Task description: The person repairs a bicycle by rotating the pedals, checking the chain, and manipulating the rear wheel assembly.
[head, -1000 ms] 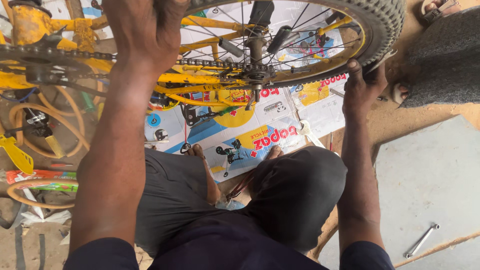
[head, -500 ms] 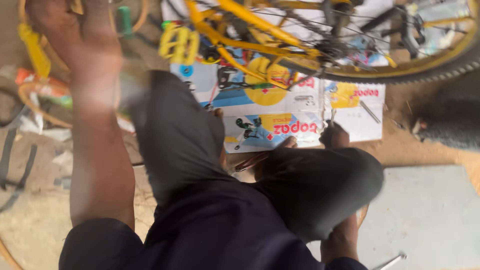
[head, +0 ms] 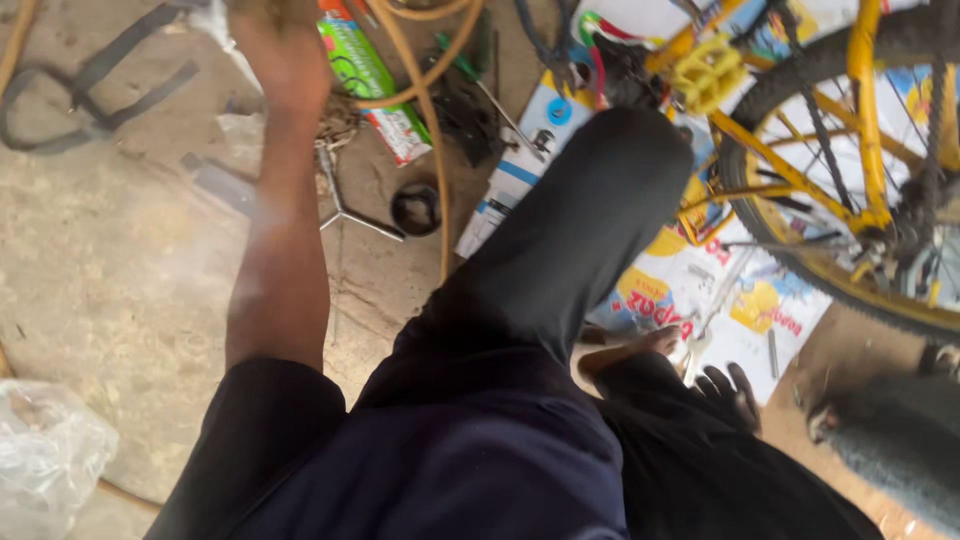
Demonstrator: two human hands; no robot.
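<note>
**On dirt floor by yellow bike: left hand up at 11 o'clock, right hand down at 4**

On the ground, wearer sat with one bent knee point(head: 590, 220) mid-frame. Left hand point(head: 275, 50) was raised at 11 o'clock, blurred and cut by the top edge; cannot tell its grip, and nothing showed in it. Right hand point(head: 730, 395) lay low at 4 o'clock, fingers spread and flat, holding nothing, at the edge of the printed sack point(head: 760, 310), just beside the leg.

Key relation: the tool clutter lay below and right of the left hand, toward 5 o'clock from it.
- Packet point(head: 375, 85), green, was nearest, just beside the wrist, long axis running 11 to 5.
- Y-wrench point(head: 340, 205) lay flat on the dirt further down, beside the forearm, one arm pointing up toward the hand.
- Ring point(head: 415, 208), black, sat just right of the wrench.
- Hose point(head: 435, 130), tan, curved past the packet and ran down toward 6.

Left hand was much nearer all of these; right hand was well apart, across the knee.

Bike point(head: 790, 170) filled 1 to 3 o'clock, wheel point(head: 800, 260) over the sack, pedal point(head: 710, 70) near 1. Strap point(head: 90, 80) lay at 10, plastic bag point(head: 50, 460) at 8.

Versus 1.0 s ago: both hands had been up on the bike, left at the frame, right on the tyre. Both had come off it. View had swung left, so the bike moved from top-centre to the right and the dirt with the tools came into view.
</note>
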